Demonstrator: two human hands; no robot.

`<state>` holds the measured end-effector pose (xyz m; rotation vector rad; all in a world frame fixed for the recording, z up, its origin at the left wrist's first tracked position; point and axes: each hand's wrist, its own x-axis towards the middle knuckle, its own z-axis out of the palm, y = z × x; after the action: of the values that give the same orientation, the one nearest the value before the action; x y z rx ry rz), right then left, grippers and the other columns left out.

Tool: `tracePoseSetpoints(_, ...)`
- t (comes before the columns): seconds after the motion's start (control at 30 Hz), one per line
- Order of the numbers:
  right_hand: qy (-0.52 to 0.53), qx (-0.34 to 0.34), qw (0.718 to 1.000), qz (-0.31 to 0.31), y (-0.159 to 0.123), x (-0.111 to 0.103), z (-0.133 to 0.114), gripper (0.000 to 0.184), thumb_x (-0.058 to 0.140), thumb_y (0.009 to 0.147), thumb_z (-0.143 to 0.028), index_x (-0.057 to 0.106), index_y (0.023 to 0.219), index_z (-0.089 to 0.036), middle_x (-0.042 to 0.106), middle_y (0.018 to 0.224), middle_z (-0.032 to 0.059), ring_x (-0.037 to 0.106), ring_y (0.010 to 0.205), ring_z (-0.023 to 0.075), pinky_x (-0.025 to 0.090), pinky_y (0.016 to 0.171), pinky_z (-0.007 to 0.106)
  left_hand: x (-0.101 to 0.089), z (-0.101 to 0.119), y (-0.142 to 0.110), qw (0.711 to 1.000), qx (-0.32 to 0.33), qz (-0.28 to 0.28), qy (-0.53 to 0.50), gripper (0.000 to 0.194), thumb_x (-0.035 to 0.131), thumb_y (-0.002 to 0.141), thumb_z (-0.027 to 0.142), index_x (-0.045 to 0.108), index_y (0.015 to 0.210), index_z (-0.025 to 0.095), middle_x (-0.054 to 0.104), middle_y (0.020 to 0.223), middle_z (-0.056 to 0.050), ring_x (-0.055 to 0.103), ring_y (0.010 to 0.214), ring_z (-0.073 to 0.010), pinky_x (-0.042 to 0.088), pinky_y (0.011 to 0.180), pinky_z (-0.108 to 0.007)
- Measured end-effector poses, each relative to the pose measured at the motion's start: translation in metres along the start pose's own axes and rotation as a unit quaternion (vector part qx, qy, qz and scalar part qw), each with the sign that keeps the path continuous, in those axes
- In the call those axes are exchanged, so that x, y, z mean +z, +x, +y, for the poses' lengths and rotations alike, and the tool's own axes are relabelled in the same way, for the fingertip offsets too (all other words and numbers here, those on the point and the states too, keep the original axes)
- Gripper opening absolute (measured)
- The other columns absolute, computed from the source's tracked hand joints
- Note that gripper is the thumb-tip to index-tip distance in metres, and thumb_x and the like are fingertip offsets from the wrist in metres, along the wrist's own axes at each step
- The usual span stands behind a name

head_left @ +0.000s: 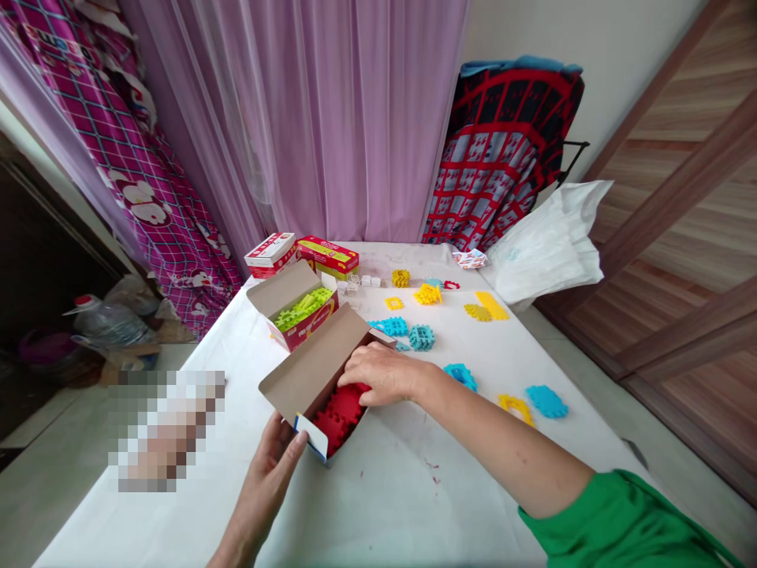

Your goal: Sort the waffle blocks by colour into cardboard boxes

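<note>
An open cardboard box [316, 367] with its brown lid raised stands near the middle of the table. Inside lie red interlocking plastic pieces [340, 414] with notched edges. My left hand [269, 465] grips the near end of the box, thumb by the white end flap [311, 435] and fingers on the outer side. From the right, my right hand [378, 372] reaches into the box, its fingers bent down onto the red pieces. Its fingertips are partly hidden. Just behind stands another open box [307, 327] full of lime-green pieces [304, 308].
Two closed boxes, one white-topped [270, 251] and one red-and-yellow [328, 256], stand at the back left. Blue pieces [547, 401], yellow pieces [429, 294] and white pieces [371, 281] lie about the white-covered table [402, 489]. A white plastic bag [550, 244] hangs over the right edge.
</note>
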<state>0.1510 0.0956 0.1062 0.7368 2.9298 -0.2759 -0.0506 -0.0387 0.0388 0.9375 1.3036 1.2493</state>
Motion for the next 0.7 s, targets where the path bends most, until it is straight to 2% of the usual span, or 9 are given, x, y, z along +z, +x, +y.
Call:
tracePoseSetpoints(0.17, -0.029, 0.011, 0.999, -0.042, 0.007, -0.002, -0.003, 0.032, 0.068, 0.077, -0.032, 0.068, 0.107, -0.023, 0.068, 0.107, 0.0078, 0.054, 0.107, 0.0255, 0.038, 0.084, 0.036, 0.000, 0.001, 0.000, 1.000, 0.002, 0.001, 0.004, 0.072, 0.068, 0.077, 0.050, 0.042, 0.141, 0.028, 0.053, 0.142, -0.007, 0.042, 0.135, -0.0260, 0.036, 0.111, -0.036)
tracePoseSetpoints(0.33, -0.039, 0.033, 0.999, -0.011, 0.012, 0.010, -0.006, 0.032, 0.070, 0.076, -0.042, 0.068, 0.097, -0.018, 0.068, 0.097, 0.0085, 0.055, 0.100, 0.0251, 0.038, 0.082, 0.036, 0.005, 0.003, -0.003, 1.000, 0.016, 0.016, 0.002, 0.069, 0.065, 0.079, 0.050, 0.043, 0.140, 0.027, 0.052, 0.142, -0.007, 0.043, 0.134, -0.0257, 0.037, 0.110, -0.035)
tracePoseSetpoints(0.43, -0.017, 0.049, 0.999, 0.005, 0.009, 0.012, -0.003, 0.037, 0.071, 0.074, -0.046, 0.068, 0.097, -0.018, 0.068, 0.098, 0.0087, 0.055, 0.103, 0.0259, 0.039, 0.084, 0.036, 0.004, 0.003, -0.002, 1.000, 0.007, 0.012, 0.003, 0.070, 0.067, 0.078, 0.051, 0.044, 0.139, 0.026, 0.053, 0.142, -0.007, 0.042, 0.135, -0.0264, 0.038, 0.109, -0.035)
tracePoseSetpoints(0.57, 0.052, 0.076, 0.994, 0.056, -0.003, 0.001, 0.015, 0.023, 0.060, 0.084, -0.029, 0.069, 0.104, -0.021, 0.069, 0.107, 0.0063, 0.058, 0.103, 0.0216, 0.040, 0.087, 0.032, 0.005, 0.004, -0.001, 1.000, 0.000, 0.007, -0.010, 0.071, 0.068, 0.076, 0.050, 0.044, 0.138, 0.026, 0.052, 0.142, -0.007, 0.044, 0.134, -0.0250, 0.037, 0.109, -0.034)
tracePoseSetpoints(0.7, 0.076, 0.107, 0.988, 0.087, -0.021, -0.011, 0.038, 0.031, 0.047, 0.085, -0.011, 0.071, 0.101, -0.022, 0.071, 0.106, 0.0034, 0.063, 0.096, 0.0174, 0.043, 0.083, 0.027, 0.011, 0.007, -0.002, 0.999, 0.005, 0.043, -0.026, 0.070, 0.070, 0.075, 0.049, 0.046, 0.136, 0.027, 0.058, 0.136, -0.006, 0.048, 0.130, -0.0249, 0.039, 0.107, -0.033)
